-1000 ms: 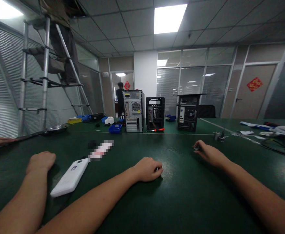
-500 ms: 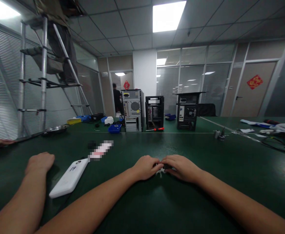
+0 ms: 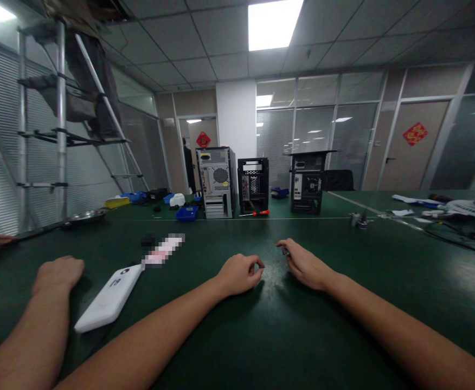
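Observation:
My left hand (image 3: 241, 274) rests low over the green tabletop (image 3: 270, 341), its fingers curled and the thumb and forefinger brought close in a ring. Whether anything tiny is pinched there I cannot make out. To its right, my right hand (image 3: 306, 265) is turned inward with fingers bent. A small greyish piece (image 3: 285, 251) shows under its fingers, mostly hidden, too small to name. A gap of bare tabletop separates the two hands. Left of my left forearm lies a white flat device (image 3: 110, 298), a blurred-out patch at its far end.
Three computer cases (image 3: 216, 184) stand across the table, with a red-handled screwdriver (image 3: 261, 213) before the middle one. Another person's hand (image 3: 61, 271) rests at left. Small metal parts (image 3: 358, 220) and cables (image 3: 461, 230) lie right. A ladder (image 3: 61, 124) holds a person.
My hands have come apart: the right moved forward and slightly right, while the left stayed nearly in place. The small whitish piece between them no longer shows there. The view shifted slightly.

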`<action>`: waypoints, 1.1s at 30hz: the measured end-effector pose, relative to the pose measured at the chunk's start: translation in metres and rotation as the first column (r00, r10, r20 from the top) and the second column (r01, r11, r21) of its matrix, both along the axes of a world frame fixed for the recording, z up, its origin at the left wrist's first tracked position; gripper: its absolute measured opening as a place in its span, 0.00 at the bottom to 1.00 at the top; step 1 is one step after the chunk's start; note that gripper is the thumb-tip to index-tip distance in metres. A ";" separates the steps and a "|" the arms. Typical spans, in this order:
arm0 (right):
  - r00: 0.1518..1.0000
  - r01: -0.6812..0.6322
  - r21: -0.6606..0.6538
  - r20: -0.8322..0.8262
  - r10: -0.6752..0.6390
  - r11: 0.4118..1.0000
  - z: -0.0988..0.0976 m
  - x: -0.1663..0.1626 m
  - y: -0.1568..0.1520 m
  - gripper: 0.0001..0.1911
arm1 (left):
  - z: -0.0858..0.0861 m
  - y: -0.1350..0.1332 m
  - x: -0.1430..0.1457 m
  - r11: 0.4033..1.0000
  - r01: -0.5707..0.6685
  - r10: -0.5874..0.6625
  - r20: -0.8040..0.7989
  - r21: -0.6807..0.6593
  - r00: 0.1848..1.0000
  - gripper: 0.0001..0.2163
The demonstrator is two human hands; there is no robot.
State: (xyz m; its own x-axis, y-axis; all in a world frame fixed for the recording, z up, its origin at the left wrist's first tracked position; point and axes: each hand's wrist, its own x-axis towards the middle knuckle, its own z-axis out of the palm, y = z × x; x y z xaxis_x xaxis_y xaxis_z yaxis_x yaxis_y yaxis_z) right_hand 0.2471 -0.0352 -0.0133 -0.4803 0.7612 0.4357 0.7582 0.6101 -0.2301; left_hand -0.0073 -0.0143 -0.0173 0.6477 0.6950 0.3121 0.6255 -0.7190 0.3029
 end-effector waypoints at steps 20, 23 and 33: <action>0.958 -0.148 0.051 0.256 0.130 0.988 0.007 -0.033 -0.012 0.10 | 0.004 -0.004 0.004 0.992 0.125 -0.125 -0.014 -0.013 0.992 0.22; 0.969 -0.053 0.070 0.246 0.034 0.996 0.009 -0.013 0.000 0.12 | 0.004 -0.005 0.003 0.994 0.105 -0.106 -0.034 -0.027 0.994 0.23; 0.748 0.643 -0.196 -0.048 -0.662 0.740 -0.017 0.165 0.047 0.15 | 0.005 -0.005 0.000 0.995 0.070 -0.061 -0.139 0.064 0.988 0.20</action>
